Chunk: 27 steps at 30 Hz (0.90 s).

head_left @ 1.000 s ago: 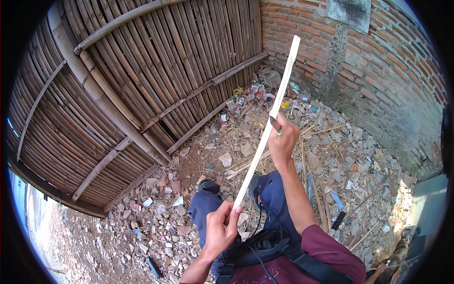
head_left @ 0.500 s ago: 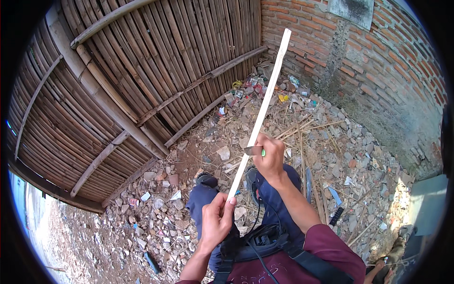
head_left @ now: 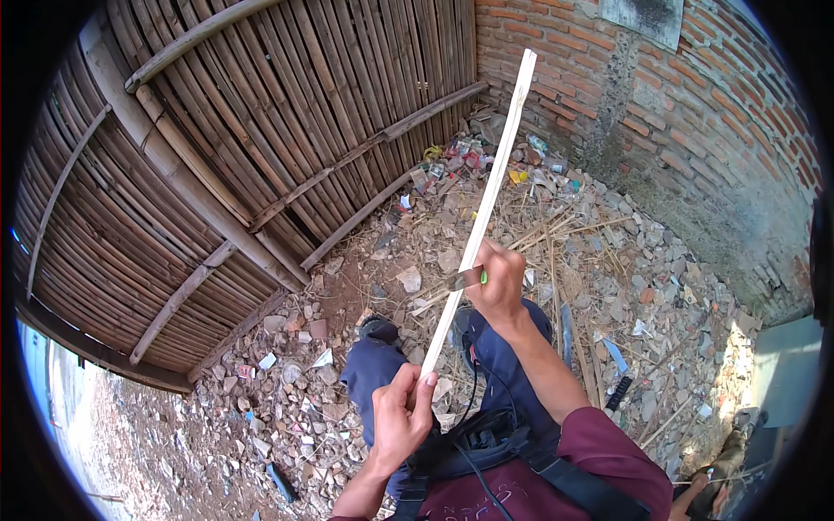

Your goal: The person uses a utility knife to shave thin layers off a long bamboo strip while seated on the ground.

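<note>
Nearest the person's body, the left hand (head_left: 402,417) pinches the lower end of a pale, slender strip (head_left: 499,174), bamboo or wood, between thumb and curled fingers. The strip slants up and away over the rubble. Farther along it, the right hand (head_left: 498,285) is wrapped around a knife (head_left: 457,280), its blade lying across the strip. Good handling here likely calls for a firm left pinch, a shallow, even blade angle and light pressure, with the left thumb well clear of the edge.

The left fist hides the strip's near end; the right fingers cover most of the knife's grip, leaving a green part showing. The blade is blurred, so its bite cannot be judged. At the lower right, what seems another person's arm (head_left: 689,498) is cut off.
</note>
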{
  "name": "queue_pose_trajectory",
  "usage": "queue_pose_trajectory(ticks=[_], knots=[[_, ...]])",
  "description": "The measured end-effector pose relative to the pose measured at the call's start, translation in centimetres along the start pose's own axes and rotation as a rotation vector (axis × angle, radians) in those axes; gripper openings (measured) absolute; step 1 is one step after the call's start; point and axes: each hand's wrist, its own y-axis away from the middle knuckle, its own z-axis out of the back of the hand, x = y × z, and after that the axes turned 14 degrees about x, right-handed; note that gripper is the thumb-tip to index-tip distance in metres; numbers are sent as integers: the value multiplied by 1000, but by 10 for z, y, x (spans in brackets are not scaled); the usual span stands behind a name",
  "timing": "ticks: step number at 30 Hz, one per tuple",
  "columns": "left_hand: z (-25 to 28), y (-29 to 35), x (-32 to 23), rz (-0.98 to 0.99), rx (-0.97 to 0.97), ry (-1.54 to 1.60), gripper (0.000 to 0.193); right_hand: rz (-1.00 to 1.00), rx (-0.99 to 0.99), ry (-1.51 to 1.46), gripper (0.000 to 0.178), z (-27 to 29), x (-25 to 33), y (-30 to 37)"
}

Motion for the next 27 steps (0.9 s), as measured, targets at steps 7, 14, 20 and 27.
queue_pose_trajectory(ticks=[7,14,20,27], knots=[[2,4,3,-10,26,-1,17,4,-39,12,11,-1,-3,-6],[6,15,0,18,10,24,19,-14,-147,59,6,4,-5,-28],[13,40,8,105,94,-3,20,-97,-325,155,12,13,-57,-63],[20,56,23,157,95,-1,22,-221,-230,248,11,20,-82,-84]])
